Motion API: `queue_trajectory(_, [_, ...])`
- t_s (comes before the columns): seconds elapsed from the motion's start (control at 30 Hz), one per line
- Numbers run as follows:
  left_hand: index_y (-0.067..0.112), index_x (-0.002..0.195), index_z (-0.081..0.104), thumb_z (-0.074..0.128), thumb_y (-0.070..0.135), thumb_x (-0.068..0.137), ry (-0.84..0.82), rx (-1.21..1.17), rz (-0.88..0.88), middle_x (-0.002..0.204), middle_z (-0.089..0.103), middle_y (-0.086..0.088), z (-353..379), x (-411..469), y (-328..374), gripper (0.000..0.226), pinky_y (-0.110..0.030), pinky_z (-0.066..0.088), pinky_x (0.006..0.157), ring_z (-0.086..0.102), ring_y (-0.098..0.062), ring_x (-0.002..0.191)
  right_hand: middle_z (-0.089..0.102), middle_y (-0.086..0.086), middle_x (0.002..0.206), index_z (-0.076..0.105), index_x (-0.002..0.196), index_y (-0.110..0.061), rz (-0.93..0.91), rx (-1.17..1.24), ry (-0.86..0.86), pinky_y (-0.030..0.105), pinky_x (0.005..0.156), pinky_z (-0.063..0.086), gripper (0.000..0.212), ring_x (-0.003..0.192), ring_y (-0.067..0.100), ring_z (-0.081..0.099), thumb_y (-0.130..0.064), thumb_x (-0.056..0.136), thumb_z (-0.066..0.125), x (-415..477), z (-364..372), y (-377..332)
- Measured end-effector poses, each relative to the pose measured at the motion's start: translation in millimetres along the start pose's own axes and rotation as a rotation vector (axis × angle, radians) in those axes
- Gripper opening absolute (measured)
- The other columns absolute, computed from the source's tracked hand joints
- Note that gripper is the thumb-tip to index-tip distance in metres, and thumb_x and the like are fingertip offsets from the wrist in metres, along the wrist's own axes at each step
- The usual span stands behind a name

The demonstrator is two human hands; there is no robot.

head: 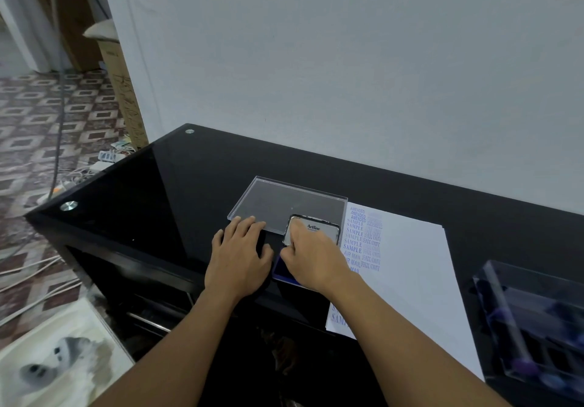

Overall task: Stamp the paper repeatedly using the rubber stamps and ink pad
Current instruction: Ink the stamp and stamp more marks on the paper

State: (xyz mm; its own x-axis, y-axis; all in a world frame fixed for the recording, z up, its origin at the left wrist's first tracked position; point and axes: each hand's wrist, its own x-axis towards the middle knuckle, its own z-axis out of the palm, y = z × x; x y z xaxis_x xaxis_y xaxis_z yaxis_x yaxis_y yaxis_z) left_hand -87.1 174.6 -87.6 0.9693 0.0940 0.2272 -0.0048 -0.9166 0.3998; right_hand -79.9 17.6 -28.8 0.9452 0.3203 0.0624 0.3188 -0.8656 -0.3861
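An ink pad [279,269] with a blue cushion lies on the black glass table, its metal "Artline" lid [319,229] raised behind it. My right hand [311,256] is over the pad. Its index finger lies on the lid's left edge, its thumb is below that edge, and the hand hides most of the cushion. To the left, my left hand [240,253] rests flat on the table with fingers spread. The white paper [407,264] to the right carries columns of blue stamps reading AMENDED, SAMPLE, AIR MAIL and FAX OUT. Rubber stamps sit in a clear box [534,321] at the far right.
A clear acrylic tray [284,199] lies upside down on the table beyond my left hand's fingertips. The table [177,179] ends at its left edge, with cables and patterned floor below. A white wall runs behind the table.
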Motion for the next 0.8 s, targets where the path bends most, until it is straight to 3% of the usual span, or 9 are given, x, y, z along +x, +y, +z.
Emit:
queue_trajectory(0.5, [0.028,0.150,0.038,0.043,0.042,0.100,-0.003,0.009,-0.004,0.161,0.030,0.006,0.7,-0.2,-0.2,0.052,-0.046,0.013,0.123,0.013,-0.016,0.153,0.057,0.004,0.073,0.038,0.095,-0.019,-0.007,0.001,0.012,0.033,0.056,0.043,0.010,0.063,0.020,0.052,-0.024,0.097,0.046,-3.8,2.3,1.2])
queue_trajectory(0.8, [0.029,0.152,0.037,0.045,0.040,0.101,-0.028,-0.027,-0.026,0.162,0.027,0.007,-0.5,1.5,-1.0,0.053,-0.045,0.009,0.123,0.011,-0.016,0.153,0.056,0.002,0.076,0.038,0.089,-0.020,0.019,0.047,-0.018,0.036,0.058,0.041,0.014,0.069,0.023,0.055,-0.027,0.099,0.043,-4.2,-9.9,8.0])
